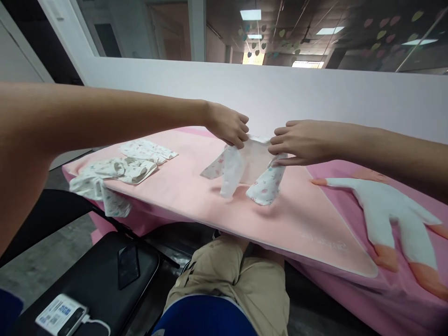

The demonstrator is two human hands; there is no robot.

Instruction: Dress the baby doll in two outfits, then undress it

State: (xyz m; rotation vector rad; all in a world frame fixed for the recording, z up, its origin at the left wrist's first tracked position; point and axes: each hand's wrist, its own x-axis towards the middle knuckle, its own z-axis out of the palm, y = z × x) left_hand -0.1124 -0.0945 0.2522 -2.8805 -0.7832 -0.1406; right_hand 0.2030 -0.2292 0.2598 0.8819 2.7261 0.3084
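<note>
A small white baby garment (266, 185) with a tiny coloured print hangs just above the pink table, its top edge stretched between my two hands. My left hand (227, 123) pinches the edge at one side, fingers curled down over the cloth. At the opposite side my right hand (304, 141) grips the same edge, its thumb lying along the fabric. Loose flaps dangle below, and a thin, see-through layer shows in the middle. The fingertips are partly hidden behind the knuckles and cloth. Which kind of baby garment it is, I cannot tell.
More printed baby clothes (131, 165) lie at the table's left end, one drooping over the edge. The pink tablecloth (196, 198) carries a printed figure in white (385, 205). A black chair (101, 261) holds a phone (128, 266) and a cabled white device (62, 315). A white wall (157, 84) stands behind.
</note>
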